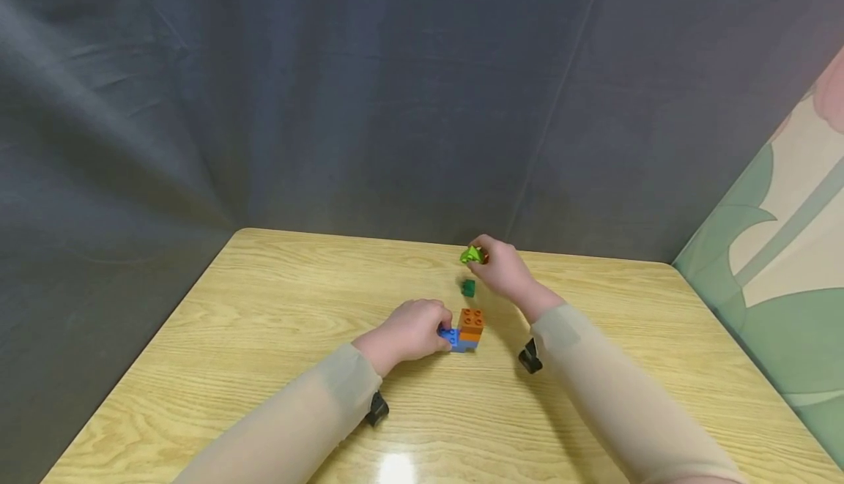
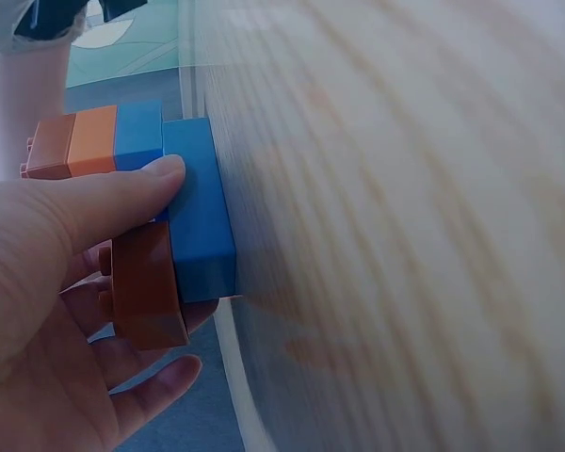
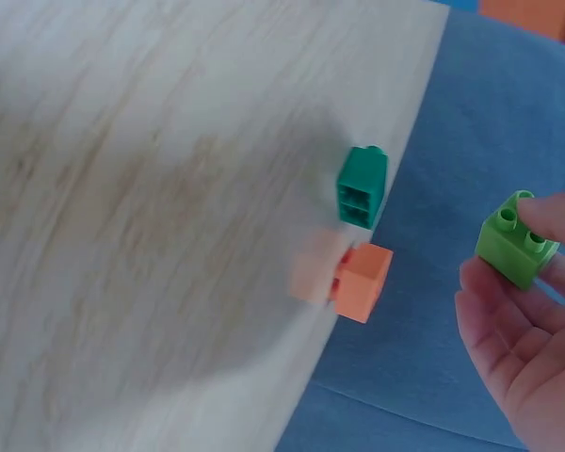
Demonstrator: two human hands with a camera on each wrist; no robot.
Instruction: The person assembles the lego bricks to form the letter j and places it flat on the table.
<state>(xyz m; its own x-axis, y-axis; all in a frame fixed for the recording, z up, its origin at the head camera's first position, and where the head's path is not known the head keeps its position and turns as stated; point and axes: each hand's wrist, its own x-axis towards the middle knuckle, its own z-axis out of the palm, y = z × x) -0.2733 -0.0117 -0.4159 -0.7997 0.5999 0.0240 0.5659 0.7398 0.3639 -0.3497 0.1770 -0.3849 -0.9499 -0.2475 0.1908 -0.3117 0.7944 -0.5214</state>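
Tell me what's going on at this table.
A person sits at a light wooden table with plastic building bricks. Their left hand holds a small stack of blue and orange bricks down on the tabletop. Their right hand pinches a lime-green brick above the surface. A dark green brick and a small loose orange brick lie nearby.

Even light, table [image 1: 277,367] glare (wrist views perhaps motion-blurred)
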